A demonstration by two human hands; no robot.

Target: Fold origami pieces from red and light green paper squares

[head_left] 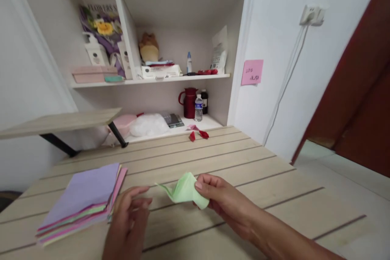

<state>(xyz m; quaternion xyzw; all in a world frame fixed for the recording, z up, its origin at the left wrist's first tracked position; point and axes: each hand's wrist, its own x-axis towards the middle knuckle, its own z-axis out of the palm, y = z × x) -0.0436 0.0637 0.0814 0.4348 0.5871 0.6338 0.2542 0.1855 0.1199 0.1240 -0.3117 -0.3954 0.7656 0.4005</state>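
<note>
A light green origami crane [184,190] is held above the wooden table, a thin pointed end sticking out to its left. My right hand [217,193] pinches its right side between thumb and fingers. To the left of the paper, my left hand [129,217] hovers with its fingers apart, slightly blurred and touching nothing that I can see. Just beyond that hand lies a stack of coloured paper sheets [88,191], purple on top, with pink, green and yellow edges showing.
Small red folded papers [203,134] lie at the table's back edge. A raised wooden stand [67,121] is at the left. Shelves behind hold a dark red jug [190,103], a water bottle [198,109] and a white plastic bag [149,125]. A pink note [252,72] hangs on the wall.
</note>
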